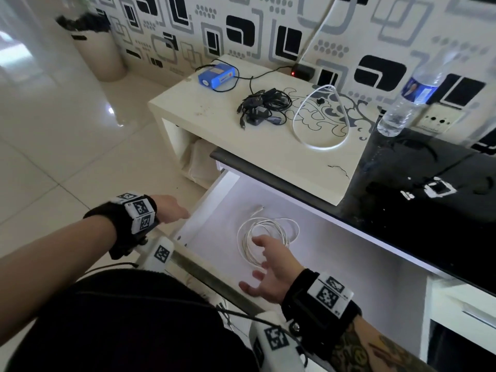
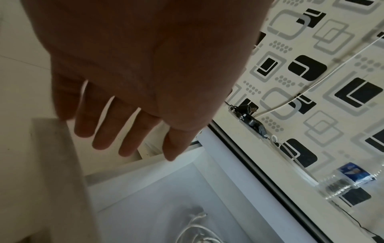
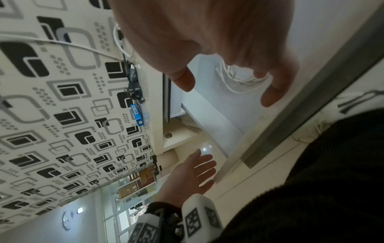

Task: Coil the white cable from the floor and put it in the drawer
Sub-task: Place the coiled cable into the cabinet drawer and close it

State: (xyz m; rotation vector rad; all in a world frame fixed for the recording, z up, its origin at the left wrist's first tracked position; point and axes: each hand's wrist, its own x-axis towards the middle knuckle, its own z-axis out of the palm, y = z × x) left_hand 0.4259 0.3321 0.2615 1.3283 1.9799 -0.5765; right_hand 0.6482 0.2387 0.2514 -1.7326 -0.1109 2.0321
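Thin white cable, loosely coiled (image 1: 264, 238), is seen lying on the floor of the open white drawer (image 1: 335, 253) | right hand (image 1: 271, 272) is held just over it, fingers (image 3: 274, 92) spread, nothing gripped | left hand (image 1: 171, 209) is held flat by the drawer's left side, fingers (image 2: 133, 131) straight | cream bedside surface (image 1: 214, 108) is seen beyond.

Glossy floor tiles (image 1: 67, 146); matt white drawer (image 1: 335, 253); clear plastic bottle (image 1: 408, 103).

Two white cables — one coiled (image 1: 264, 232), one looped (image 1: 319, 122) — one drawer (image 1: 349, 264), one bottle (image 1: 410, 95), two hands.
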